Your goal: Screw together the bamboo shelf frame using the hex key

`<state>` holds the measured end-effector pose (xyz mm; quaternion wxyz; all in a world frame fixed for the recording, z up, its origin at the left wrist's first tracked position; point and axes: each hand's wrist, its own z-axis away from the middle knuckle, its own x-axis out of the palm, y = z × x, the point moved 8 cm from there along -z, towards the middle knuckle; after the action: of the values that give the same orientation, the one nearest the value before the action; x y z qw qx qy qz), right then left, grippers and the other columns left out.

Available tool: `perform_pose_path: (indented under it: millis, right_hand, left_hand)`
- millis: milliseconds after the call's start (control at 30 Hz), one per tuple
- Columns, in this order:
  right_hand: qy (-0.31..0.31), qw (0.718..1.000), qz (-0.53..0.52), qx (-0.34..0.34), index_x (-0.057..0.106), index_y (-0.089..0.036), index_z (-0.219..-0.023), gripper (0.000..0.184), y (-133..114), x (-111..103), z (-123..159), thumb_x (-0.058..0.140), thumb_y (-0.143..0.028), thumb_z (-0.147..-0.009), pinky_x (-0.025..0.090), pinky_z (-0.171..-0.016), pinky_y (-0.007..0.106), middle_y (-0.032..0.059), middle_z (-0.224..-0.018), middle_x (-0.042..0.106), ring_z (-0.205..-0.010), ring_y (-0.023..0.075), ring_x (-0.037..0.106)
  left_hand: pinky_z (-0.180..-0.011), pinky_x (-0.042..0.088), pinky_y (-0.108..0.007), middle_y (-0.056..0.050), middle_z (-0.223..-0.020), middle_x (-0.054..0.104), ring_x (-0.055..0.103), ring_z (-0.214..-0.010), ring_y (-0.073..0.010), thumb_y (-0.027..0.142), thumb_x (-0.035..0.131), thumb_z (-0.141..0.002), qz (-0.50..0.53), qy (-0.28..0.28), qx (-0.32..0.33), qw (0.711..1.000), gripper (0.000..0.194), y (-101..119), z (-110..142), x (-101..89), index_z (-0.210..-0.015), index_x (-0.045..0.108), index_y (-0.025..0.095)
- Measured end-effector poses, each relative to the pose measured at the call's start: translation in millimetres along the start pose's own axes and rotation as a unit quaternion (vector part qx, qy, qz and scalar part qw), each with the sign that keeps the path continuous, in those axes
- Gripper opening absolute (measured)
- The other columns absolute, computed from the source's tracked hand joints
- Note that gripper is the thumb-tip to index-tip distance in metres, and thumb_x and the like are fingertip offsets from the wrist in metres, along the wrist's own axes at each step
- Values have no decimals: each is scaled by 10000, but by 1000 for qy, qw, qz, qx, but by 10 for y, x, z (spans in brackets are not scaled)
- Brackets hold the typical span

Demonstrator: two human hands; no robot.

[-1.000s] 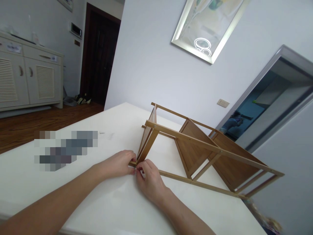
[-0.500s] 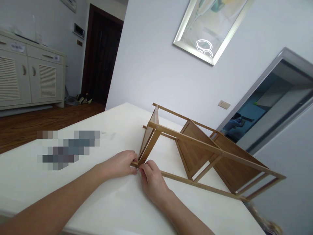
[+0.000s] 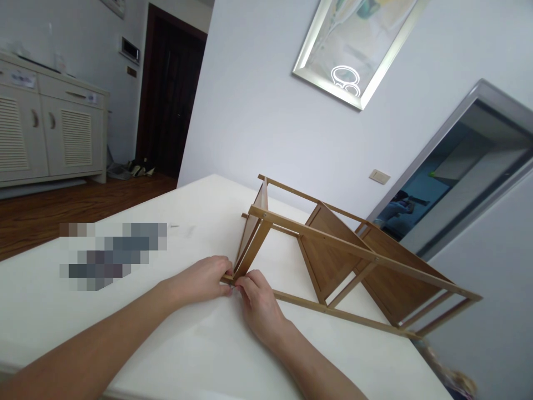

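Brown wooden open-sided rack with flat panels (image 3: 328, 261) lies sideways, centre-right, on glossy white table (image 3: 175, 344). Left hand (image 3: 210, 278), lower centre, grips its lower rail end, apparently for steadiness; right hand (image 3: 260, 303) works adjacent, fingertip contents indeterminable.

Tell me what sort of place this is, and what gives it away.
Probably a home, perhaps a dining or entry area: a framed picture hangs on the wall, a louvred cabinet stands near a dark door, and shoes seem to lie on the floor beside it.
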<state>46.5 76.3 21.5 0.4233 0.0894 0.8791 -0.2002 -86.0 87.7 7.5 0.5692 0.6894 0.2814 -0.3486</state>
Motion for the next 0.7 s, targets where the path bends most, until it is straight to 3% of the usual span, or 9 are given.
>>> perform_pose_path:
  millis: [400,700]
  right_hand:
    - [-35,999,33,21,581,-203,-967,252,-68,-23,-33,477,3,-867,494,-714,278,47,-909,537,-827,175,555]
    - [-33,998,49,25,563,-199,-936,180,-70,9,-22,475,-44,-906,479,-709,276,46,-882,525,-823,178,548]
  left_hand:
    - [-729,446,-306,-49,-956,706,655,-892,-246,370,649,-711,-7,-2,-1,1000,222,1,-14,10,-873,642,218]
    - [-706,432,-295,-37,-926,695,649,-861,-232,352,632,-713,-15,-4,9,1000,178,19,-19,15,-833,646,220]
